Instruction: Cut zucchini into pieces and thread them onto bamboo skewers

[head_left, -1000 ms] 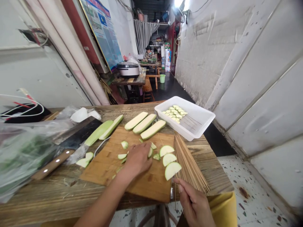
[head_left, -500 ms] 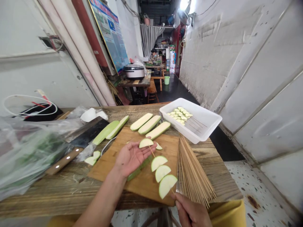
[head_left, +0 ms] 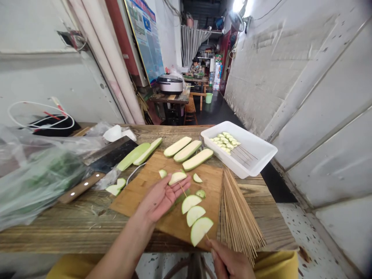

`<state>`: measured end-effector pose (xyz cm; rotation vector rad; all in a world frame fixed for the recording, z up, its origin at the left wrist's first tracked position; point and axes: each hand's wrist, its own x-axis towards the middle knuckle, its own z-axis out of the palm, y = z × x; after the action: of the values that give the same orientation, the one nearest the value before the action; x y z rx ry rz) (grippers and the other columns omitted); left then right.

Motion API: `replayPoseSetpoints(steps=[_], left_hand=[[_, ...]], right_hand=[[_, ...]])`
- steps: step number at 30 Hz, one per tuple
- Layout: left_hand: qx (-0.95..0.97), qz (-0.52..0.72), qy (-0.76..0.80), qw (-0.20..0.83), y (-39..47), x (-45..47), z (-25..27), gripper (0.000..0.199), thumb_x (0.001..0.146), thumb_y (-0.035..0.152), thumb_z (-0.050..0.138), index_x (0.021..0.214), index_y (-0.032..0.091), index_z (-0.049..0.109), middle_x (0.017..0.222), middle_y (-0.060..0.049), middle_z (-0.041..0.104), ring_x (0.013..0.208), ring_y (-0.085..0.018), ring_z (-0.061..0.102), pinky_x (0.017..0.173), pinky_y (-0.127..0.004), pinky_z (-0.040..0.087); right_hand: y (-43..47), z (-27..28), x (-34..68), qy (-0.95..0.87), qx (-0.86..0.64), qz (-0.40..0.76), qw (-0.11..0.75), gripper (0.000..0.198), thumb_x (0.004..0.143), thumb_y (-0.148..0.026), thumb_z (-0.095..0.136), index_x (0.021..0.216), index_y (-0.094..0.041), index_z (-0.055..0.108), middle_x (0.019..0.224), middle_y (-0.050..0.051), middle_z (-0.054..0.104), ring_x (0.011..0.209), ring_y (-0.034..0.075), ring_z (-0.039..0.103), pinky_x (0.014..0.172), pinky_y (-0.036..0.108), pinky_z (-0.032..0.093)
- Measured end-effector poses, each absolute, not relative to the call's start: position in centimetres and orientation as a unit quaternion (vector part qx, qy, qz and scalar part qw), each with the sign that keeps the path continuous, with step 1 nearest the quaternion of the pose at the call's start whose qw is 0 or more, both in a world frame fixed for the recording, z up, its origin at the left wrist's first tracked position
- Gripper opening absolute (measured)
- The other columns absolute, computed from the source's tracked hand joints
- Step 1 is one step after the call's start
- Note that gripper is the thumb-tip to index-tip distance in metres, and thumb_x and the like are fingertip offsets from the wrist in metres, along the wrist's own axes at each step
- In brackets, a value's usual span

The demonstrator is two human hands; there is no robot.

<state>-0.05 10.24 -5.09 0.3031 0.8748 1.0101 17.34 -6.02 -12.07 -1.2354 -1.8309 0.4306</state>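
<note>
My right hand [head_left: 231, 259] is closed on the lower end of a bamboo skewer [head_left: 207, 236], below the cutting board's near edge. Threaded along it are half-moon zucchini slices, the largest slice [head_left: 201, 231] nearest that hand. Palm up over the wooden cutting board [head_left: 133, 193], my left hand [head_left: 165, 193] holds a zucchini slice [head_left: 177, 178] between thumb and fingers. The skewer's upper part reaches this slice; whether its tip is inside it is hard to see. Small zucchini pieces [head_left: 197, 178] lie on the board, some partly hidden behind my left hand.
Right of the board fans a pile of bamboo skewers [head_left: 240, 213]. Behind it, a white plastic tray [head_left: 261, 151] holds skewered slices. Halved zucchinis [head_left: 187, 151] lie at the board's far edge. A cleaver [head_left: 113, 155] and a plastic bag of greens [head_left: 43, 174] are left. Another person [head_left: 196, 68] sits far back.
The view has shifted slightly. The slice in my left hand has tilted flatter, and the skewer with its slices has moved a little left against the board. Both hands keep their holds.
</note>
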Motion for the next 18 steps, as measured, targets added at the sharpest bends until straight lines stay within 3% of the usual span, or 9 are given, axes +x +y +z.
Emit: replayPoseSetpoints(steps=[10,13,18], left_hand=[[0.132,0.464,0.402,0.778,9.85,0.02,-5.05,0.032,0.090,0.015,0.039,0.116,0.001,0.050,0.115,-0.026,0.060,0.108,-0.029,0.058,0.094,-0.042,0.048],[0.135,0.464,0.404,0.777,9.80,0.08,-5.08,0.030,0.089,0.014,0.040,0.113,0.001,0.051,0.114,-0.027,0.061,0.108,-0.029,0.058,0.093,-0.042,0.049],[0.143,0.469,0.401,0.774,9.77,0.09,-5.24,0.025,0.088,0.013,0.041,0.106,0.000,0.054,0.113,-0.029,0.061,0.108,-0.030,0.058,0.091,-0.041,0.050]], right_hand=[[-6.04,-12.57,17.18,-0.730,-0.490,0.164,0.446,0.028,0.094,-0.021,0.041,0.112,-0.019,0.062,0.080,0.007,0.076,0.056,0.013,0.071,0.061,0.015,0.056],[-6.05,-12.78,17.12,-0.718,-0.496,0.166,0.459,0.029,0.095,-0.024,0.038,0.111,-0.018,0.063,0.074,0.006,0.075,0.053,0.013,0.071,0.059,0.014,0.056],[-6.30,-12.97,16.97,-0.726,-0.496,0.169,0.446,0.029,0.096,-0.023,0.038,0.113,-0.018,0.060,0.080,0.008,0.075,0.053,0.012,0.070,0.056,0.014,0.055]])
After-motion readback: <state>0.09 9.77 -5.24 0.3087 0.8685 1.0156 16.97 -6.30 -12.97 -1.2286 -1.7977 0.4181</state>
